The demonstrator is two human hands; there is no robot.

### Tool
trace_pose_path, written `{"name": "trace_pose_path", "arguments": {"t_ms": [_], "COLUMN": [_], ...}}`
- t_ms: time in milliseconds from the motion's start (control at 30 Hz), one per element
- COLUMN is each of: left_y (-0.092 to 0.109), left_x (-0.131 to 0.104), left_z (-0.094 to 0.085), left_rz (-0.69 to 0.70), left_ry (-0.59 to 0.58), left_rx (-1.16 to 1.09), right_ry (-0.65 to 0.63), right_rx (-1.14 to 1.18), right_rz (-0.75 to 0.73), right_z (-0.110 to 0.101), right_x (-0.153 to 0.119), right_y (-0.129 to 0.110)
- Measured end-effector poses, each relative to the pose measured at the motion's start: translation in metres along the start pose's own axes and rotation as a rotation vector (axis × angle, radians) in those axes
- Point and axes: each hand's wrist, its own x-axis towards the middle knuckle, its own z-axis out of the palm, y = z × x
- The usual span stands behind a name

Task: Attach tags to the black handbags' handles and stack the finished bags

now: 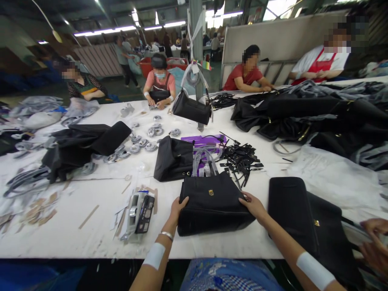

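A black handbag (212,208) with a gold clasp lies on the white table in front of me. My left hand (179,205) grips its left side, with the thumb on top and the other fingers out of sight behind the edge. At the right side, my right hand (253,205) holds the bag the same way, thumb over the upper edge. Just beyond it a second black bag (172,157) touches or nearly touches the first. Grey wrapped handles (207,155) lie beside that one, over a purple sheet (218,140).
Small black straps (242,157) are heaped beyond my right hand. A tape dispenser (133,214) lies left. To the right is another black bag (287,210), near a co-worker's hands (376,234). A black bag (192,107) hangs from a post. Several co-workers sit across the table.
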Motion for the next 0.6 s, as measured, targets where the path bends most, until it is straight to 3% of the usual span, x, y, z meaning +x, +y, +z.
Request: {"name": "trace_pose_path", "arguments": {"t_ms": [100, 233, 367, 467, 600], "left_y": [-0.014, -0.02, -0.02, -0.02, -0.004], "left_x": [-0.012, -0.029, -0.027, -0.012, 0.002], "left_z": [0.004, 0.009, 0.0, -0.022, -0.053], "left_rz": [-0.046, -0.1, -0.095, -0.092, 0.058], "left_ry": [-0.015, -0.11, -0.125, -0.039, 0.193], "left_rx": [-0.11, -0.396, -0.522, -0.439, 0.055], "right_ry": [-0.001, -0.125, -0.134, -0.217, -0.377], "right_rx": [0.029, 0.035, 0.019, 0.041, -0.062], "right_rz": [0.056, 0.102, 0.078, 0.1, 0.197], "right_z": [-0.001, -0.003, 0.003, 0.01, 0.01], "right_x": [-0.003, -0.011, -0.025, -0.041, -0.053], "right_y": [0.008, 0.0, -0.009, -0.006, 0.001]}}
